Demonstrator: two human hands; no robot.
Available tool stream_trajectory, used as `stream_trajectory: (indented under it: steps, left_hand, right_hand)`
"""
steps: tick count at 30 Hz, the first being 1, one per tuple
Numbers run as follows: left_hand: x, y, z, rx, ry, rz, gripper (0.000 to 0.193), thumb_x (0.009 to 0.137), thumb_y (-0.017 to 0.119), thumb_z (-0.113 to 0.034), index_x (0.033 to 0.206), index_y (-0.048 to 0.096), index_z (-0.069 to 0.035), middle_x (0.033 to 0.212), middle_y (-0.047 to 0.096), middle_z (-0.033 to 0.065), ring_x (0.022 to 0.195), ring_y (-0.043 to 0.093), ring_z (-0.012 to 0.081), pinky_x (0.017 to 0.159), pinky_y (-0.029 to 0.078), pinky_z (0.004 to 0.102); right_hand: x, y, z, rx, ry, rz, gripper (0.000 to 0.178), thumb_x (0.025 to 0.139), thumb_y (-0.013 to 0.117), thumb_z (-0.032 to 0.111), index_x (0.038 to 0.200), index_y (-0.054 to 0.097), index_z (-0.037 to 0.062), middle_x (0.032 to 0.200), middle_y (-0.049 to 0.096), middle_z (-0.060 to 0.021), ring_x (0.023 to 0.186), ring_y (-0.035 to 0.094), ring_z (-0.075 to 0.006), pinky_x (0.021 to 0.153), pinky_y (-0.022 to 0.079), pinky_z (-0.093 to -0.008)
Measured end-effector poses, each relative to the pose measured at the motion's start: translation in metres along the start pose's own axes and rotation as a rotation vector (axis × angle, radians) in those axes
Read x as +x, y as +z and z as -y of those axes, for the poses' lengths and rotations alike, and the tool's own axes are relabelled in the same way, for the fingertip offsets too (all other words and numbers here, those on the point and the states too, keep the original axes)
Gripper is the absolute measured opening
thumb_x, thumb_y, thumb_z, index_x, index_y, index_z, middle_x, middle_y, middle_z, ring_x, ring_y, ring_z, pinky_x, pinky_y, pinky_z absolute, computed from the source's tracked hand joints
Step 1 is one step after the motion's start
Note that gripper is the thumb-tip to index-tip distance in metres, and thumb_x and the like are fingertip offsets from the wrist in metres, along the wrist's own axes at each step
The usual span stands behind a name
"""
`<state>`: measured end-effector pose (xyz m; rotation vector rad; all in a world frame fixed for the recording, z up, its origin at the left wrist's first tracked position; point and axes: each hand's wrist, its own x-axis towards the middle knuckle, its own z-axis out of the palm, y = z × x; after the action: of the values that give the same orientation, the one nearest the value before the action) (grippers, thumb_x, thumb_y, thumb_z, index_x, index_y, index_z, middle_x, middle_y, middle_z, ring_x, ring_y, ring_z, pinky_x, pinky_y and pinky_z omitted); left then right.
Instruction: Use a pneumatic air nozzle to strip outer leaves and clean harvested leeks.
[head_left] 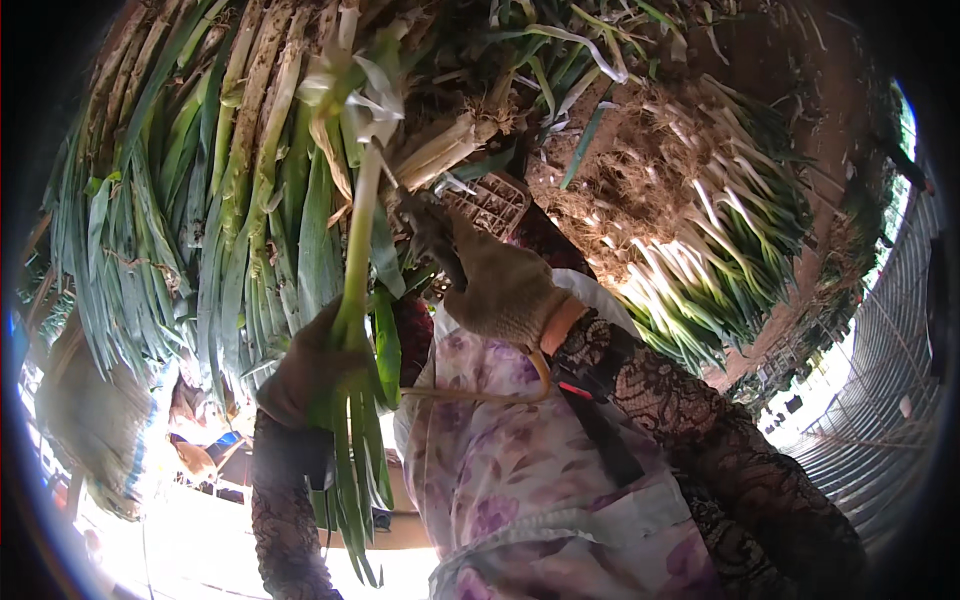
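Observation:
My left hand (310,370), in a glove, is closed around the leafy part of a long green onion (361,235). The stalk stands nearly upright, with its leaves hanging below the hand. Pale, loose skin (375,95) flares out near its upper end, blurred. My right hand (505,285), in a light knit glove, grips a dark air blow gun (432,235). The gun's thin nozzle points at the upper stalk, close to the loose skin. A tan hose (480,397) curves below the right wrist. The right fingers are partly hidden behind the glove's back.
Unpeeled green onions (230,150) lie in a thick pile at the left. Cleaned onions (690,260) with white stems and roots are heaped at the right. Between them are a brown plastic crate (490,203) and scattered peelings (590,50). A filled sack (95,420) stands at lower left.

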<state>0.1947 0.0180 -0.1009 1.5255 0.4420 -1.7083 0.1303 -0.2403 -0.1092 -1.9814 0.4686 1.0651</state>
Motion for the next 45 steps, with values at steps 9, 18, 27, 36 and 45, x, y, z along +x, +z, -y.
stream_trajectory:
  steps: [9, 18, 27, 36, 45]
  left_hand:
    - [0.04, 0.031, 0.035, 0.353, 0.166, -0.23, 0.078, 0.081, 0.066, -0.017, 0.15, 0.031, -0.005, 0.091, 0.063, 0.0136, 0.076, 0.065, 0.0235, 0.07, 0.053, 0.0378]
    - [0.131, 0.014, -0.027, 1.041, 0.893, -1.005, 0.034, 0.089, 0.063, -0.034, 0.11, 0.059, -0.008, 0.091, 0.066, 0.0159, 0.084, 0.066, 0.0349, 0.071, 0.053, 0.0459]
    - [0.194, -0.03, -0.076, 0.728, 0.453, -0.979, 0.053, 0.081, 0.07, -0.046, 0.115, 0.057, -0.008, 0.092, 0.066, 0.0265, 0.091, 0.065, 0.0441, 0.08, 0.051, 0.0554]
    - [0.205, -0.002, -0.09, 0.733, 0.169, -0.865, 0.085, 0.076, 0.075, -0.042, 0.143, 0.035, -0.007, 0.124, 0.061, 0.0247, 0.113, 0.06, 0.0416, 0.096, 0.049, 0.0483]
    - [0.19, -0.061, -0.044, 0.0, 0.505, -0.317, 0.066, 0.073, 0.082, -0.023, 0.128, 0.052, -0.003, 0.108, 0.068, 0.0132, 0.09, 0.067, 0.0205, 0.079, 0.054, 0.0343]
  right_hand:
    - [-0.016, 0.004, -0.019, 0.083, 0.167, 0.055, 0.072, 0.077, 0.059, 0.021, 0.141, 0.032, -0.0001, 0.108, 0.062, -0.0276, 0.099, 0.063, -0.0419, 0.088, 0.049, -0.0466]
    - [-0.014, 0.002, -0.033, 0.061, 0.077, 0.045, 0.081, 0.079, 0.063, 0.024, 0.145, 0.026, -0.005, 0.112, 0.06, -0.0293, 0.101, 0.062, -0.0422, 0.088, 0.049, -0.045]
    - [-0.024, 0.021, -0.054, 0.041, -0.026, 0.063, 0.088, 0.08, 0.068, 0.026, 0.148, 0.019, -0.001, 0.116, 0.06, -0.0281, 0.105, 0.061, -0.0416, 0.092, 0.05, -0.0437]
    - [-0.002, -0.007, -0.061, 0.187, 0.048, 0.008, 0.086, 0.077, 0.068, 0.02, 0.147, 0.024, -0.003, 0.125, 0.055, -0.0311, 0.113, 0.058, -0.0431, 0.095, 0.048, -0.0439]
    - [-0.014, -0.008, -0.023, 0.123, -0.2, -0.122, 0.082, 0.079, 0.066, 0.025, 0.144, 0.026, -0.0046, 0.111, 0.062, -0.0278, 0.101, 0.064, -0.0402, 0.087, 0.052, -0.0452]
